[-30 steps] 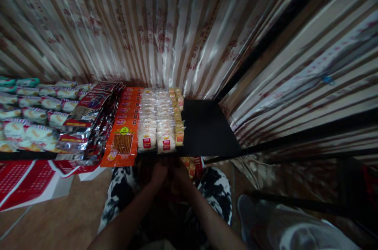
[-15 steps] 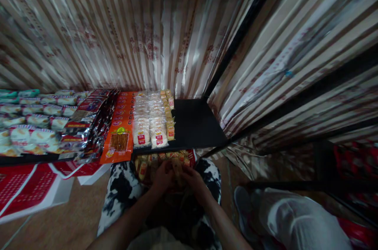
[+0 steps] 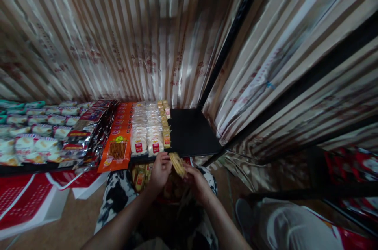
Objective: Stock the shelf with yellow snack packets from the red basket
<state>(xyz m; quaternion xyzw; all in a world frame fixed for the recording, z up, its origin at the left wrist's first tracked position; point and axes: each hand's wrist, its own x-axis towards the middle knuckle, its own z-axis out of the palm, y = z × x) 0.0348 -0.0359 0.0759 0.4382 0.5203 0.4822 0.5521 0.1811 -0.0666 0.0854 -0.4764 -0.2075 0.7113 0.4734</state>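
Note:
A yellow wrapped snack packet (image 3: 177, 164) is held at a slant between my two hands, above the box in front of my knees. My left hand (image 3: 161, 170) has its fingers closed at the packet's upper left end. The lower right end is pinched by my right hand (image 3: 195, 178). Below them, more yellow snack packets (image 3: 139, 179) lie in the box, partly hidden by my hands and forearms. Just beyond my hands, a row of similar yellow packets (image 3: 167, 139) stands on the black shelf (image 3: 191, 134), beside two rows of white rice-cracker-like packets (image 3: 155, 145).
Orange snack bags (image 3: 119, 148), dark red foil bags (image 3: 88, 124) and rows of white packs (image 3: 35, 145) fill the shelf leftward. Red-and-white cartons (image 3: 26, 199) stand below. A black post (image 3: 218, 55) rises at the shelf's back corner. At right is another person's leg (image 3: 289, 222).
Both hands have risen out of the box toward the shelf's front edge, bringing the yellow snack packet up with them. The camera view has tilted up and shifted slightly right.

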